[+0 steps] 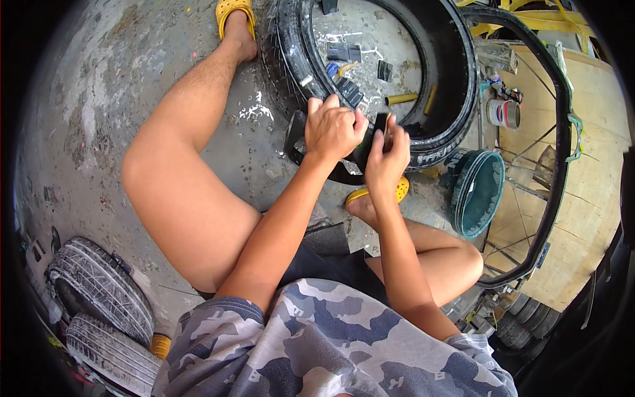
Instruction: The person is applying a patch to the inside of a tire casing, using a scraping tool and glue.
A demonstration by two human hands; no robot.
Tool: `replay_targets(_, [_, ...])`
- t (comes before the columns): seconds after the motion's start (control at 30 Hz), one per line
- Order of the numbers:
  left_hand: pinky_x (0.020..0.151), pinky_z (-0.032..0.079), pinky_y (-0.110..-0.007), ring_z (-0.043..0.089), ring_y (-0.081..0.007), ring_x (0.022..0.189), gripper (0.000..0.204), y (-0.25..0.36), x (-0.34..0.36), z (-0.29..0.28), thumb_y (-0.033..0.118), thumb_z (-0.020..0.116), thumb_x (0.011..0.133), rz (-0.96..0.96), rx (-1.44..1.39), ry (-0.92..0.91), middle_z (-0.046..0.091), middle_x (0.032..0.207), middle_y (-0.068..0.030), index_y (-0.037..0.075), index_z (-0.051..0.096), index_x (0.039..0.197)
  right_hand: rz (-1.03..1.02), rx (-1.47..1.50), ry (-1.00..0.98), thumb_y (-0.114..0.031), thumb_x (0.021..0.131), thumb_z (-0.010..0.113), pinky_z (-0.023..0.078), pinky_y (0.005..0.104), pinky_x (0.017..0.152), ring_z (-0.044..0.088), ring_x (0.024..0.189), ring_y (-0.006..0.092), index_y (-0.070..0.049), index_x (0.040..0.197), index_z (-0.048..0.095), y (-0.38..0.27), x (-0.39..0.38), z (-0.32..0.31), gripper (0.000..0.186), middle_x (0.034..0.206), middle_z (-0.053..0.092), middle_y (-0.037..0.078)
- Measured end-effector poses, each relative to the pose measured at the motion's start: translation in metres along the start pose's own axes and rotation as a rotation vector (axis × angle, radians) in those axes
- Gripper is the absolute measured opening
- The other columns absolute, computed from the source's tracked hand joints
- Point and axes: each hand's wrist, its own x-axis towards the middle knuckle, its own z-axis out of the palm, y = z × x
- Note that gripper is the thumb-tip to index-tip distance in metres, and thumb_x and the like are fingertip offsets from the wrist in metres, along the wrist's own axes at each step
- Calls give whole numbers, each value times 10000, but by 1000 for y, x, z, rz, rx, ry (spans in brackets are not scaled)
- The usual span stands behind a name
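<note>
A large black tyre (456, 73) lies on its side in front of me, its inner opening facing up. Over its near rim my left hand (335, 129) is closed, fingers curled; what lies under them is hidden. Black rubber (296, 132) shows beside that hand's wrist. Just to the right, my right hand (389, 157) pinches a dark flat piece (381, 123) upright between thumb and fingers. Inside the tyre's ring are black rubber blocks (344, 51), a small blue item (332, 69) and yellowish tubes (401, 98). A white stub (305, 81) rests on the sidewall.
To the right stand a green bucket (477, 192), a small white pail (504, 114) and a black curved frame (562, 132) against wooden board (595, 185). Worn tyres (99, 284) lie at the lower left. My feet, in yellow clogs (236, 13), flank the tyre.
</note>
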Motion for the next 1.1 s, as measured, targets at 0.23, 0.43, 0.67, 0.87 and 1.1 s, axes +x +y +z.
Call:
replay_targets(0.23, [739,381,-407,597,-234,707,345,-2,2,3,213,608,828,18,3,4,654,591,-90,54,647,525,-109,-4,-52,51,880,576,476,431,806,573,867,367,92,1247,563,18,-47,-20,369,1009,614,219])
replay_targets(0.43, [728,383,-401,593,-229,701,340,-2,-3,3,212,615,816,7,5,-8,649,584,-85,52,642,517,-26,10,-4,27,886,593,460,422,755,562,815,352,65,1229,584,9,-20,-5,346,932,581,200])
replay_targets(0.67, [735,385,-395,597,-223,709,332,1,0,0,207,612,821,39,-3,17,657,587,-71,56,655,529,-4,18,26,-16,887,636,456,348,654,541,699,214,18,1217,605,12,5,0,333,804,578,117])
replay_targets(0.87, [737,389,-398,597,-230,707,337,-3,-2,-1,211,608,827,18,10,-18,662,596,-83,52,661,535,243,228,-118,-53,881,657,379,231,550,418,582,53,-43,1259,608,33,-13,-42,381,642,456,-51])
replay_targets(1.1, [720,372,-402,576,-237,702,346,-1,-2,0,214,612,840,22,-13,4,633,590,-72,58,627,531,-19,19,32,-26,887,651,423,364,628,499,669,251,55,1157,617,6,-3,-4,284,799,533,133])
